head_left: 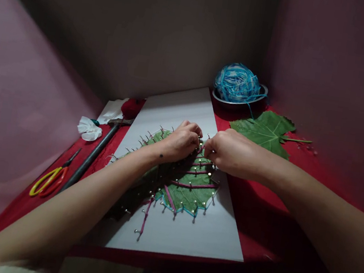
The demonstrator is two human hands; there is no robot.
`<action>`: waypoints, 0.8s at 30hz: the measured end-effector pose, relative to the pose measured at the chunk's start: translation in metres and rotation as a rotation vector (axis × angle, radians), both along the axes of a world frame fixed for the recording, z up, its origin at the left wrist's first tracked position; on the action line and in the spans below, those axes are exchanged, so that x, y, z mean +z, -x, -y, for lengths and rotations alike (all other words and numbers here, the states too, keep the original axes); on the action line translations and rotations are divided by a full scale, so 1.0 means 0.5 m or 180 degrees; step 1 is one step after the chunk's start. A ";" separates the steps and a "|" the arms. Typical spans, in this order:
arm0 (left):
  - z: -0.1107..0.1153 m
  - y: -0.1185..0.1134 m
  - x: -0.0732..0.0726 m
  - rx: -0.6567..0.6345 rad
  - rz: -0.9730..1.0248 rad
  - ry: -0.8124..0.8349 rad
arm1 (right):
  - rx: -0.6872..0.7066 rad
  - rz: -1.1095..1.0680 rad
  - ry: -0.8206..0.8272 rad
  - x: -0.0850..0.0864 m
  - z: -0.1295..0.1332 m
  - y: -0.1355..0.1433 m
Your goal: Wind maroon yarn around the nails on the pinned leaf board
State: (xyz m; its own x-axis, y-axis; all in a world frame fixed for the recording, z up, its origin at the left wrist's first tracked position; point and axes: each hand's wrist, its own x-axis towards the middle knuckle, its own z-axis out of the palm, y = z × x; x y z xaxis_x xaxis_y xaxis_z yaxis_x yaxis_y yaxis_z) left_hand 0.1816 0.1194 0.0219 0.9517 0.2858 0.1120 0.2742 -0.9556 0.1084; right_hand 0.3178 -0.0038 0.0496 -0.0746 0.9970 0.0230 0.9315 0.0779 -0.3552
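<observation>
A green leaf (184, 196) lies on a white board (167, 242), with small nails standing along its outline and veins. Blue yarn (188, 211) runs between nails at its near edge. Purple yarn (191, 186) is strung along its veins and down the stem nails. My left hand (183, 141) is over the upper part of the leaf, fingers curled together; what they grip is hidden. Close beside it, my right hand (225, 152) is closed in a pinch at the leaf's right edge, where a purple strand shows between both hands.
A ball of blue and white yarn (237, 82) sits in a metal bowl (221, 100) at the back right, near a loose leaf (266, 131). Left on the red cloth (263, 229) are a hammer (96, 151), scissors (50, 181), crumpled white paper (89, 129) and a red ball (131, 108).
</observation>
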 end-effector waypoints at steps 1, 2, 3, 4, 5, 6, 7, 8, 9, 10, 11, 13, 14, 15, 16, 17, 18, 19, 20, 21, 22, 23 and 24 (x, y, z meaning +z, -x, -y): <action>0.000 0.000 0.003 -0.0026 -0.0038 0.0042 | -0.0051 0.0022 -0.0059 0.003 0.003 0.001; 0.000 0.000 0.006 -0.0053 -0.0062 0.0083 | -0.0106 0.0057 -0.0140 0.006 0.007 0.001; 0.000 0.000 0.008 -0.0088 -0.0070 0.0120 | -0.0149 0.0103 -0.0208 0.008 0.010 0.002; -0.001 -0.001 0.009 -0.0133 -0.0078 0.0164 | -0.0182 0.0160 -0.0222 0.010 0.014 0.002; -0.001 -0.002 0.011 -0.0186 -0.0088 0.0216 | -0.0196 0.0233 -0.0192 0.010 0.018 0.003; -0.002 -0.003 0.011 -0.0236 -0.0097 0.0268 | -0.0197 0.0318 -0.0134 0.010 0.023 0.005; -0.003 -0.004 0.011 -0.0280 -0.0107 0.0313 | -0.0191 0.0413 -0.0063 0.009 0.028 0.006; -0.004 -0.005 0.011 -0.0312 -0.0112 0.0348 | -0.0179 0.0497 -0.0013 0.007 0.034 0.008; -0.005 -0.005 0.011 -0.0327 -0.0112 0.0375 | -0.0170 0.0533 -0.0016 0.004 0.039 0.008; -0.005 -0.005 0.012 -0.0328 -0.0112 0.0401 | -0.0188 0.0509 -0.0072 0.000 0.045 0.008; -0.005 -0.003 0.013 -0.0315 -0.0109 0.0426 | -0.0233 0.0432 -0.0154 -0.004 0.052 0.008; 0.000 0.002 0.016 -0.0215 -0.0055 0.0444 | -0.0344 0.0179 -0.0281 -0.015 0.064 0.004; 0.005 0.007 0.020 -0.0118 0.0013 0.0429 | -0.0403 0.0047 -0.0312 -0.021 0.070 0.003; 0.010 0.013 0.023 -0.0001 0.0098 0.0402 | -0.0454 -0.0057 -0.0312 -0.028 0.075 0.001; 0.016 0.018 0.027 0.0120 0.0191 0.0367 | -0.0493 -0.0124 -0.0307 -0.034 0.080 0.001; 0.022 0.024 0.031 0.0219 0.0257 0.0337 | -0.0516 -0.0157 -0.0308 -0.041 0.085 0.001; 0.029 0.029 0.034 0.0281 0.0275 0.0318 | -0.0535 -0.0154 -0.0320 -0.046 0.089 0.003; 0.035 0.032 0.037 0.0318 0.0257 0.0304 | -0.0551 -0.0119 -0.0341 -0.051 0.092 0.005; 0.041 0.034 0.039 0.0342 0.0222 0.0278 | -0.0562 -0.0066 -0.0367 -0.055 0.095 0.009; 0.046 0.033 0.039 0.0362 0.0179 0.0242 | -0.0569 -0.0012 -0.0393 -0.058 0.097 0.012; 0.050 0.030 0.040 0.0392 0.0134 0.0192 | -0.0576 0.0035 -0.0418 -0.060 0.098 0.015; 0.053 0.024 0.039 0.0440 0.0087 0.0127 | -0.0585 0.0070 -0.0437 -0.061 0.099 0.017; 0.056 0.018 0.039 0.0500 0.0013 0.0041 | -0.0590 0.0090 -0.0458 -0.062 0.099 0.019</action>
State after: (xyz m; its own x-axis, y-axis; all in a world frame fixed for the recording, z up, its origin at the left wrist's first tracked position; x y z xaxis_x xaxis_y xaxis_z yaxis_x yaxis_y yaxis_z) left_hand 0.1728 0.0912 0.0414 0.8947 0.4327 0.1112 0.4198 -0.8994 0.1219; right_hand 0.3081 -0.0535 0.0184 0.1068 0.9802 0.1665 0.9440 -0.0474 -0.3264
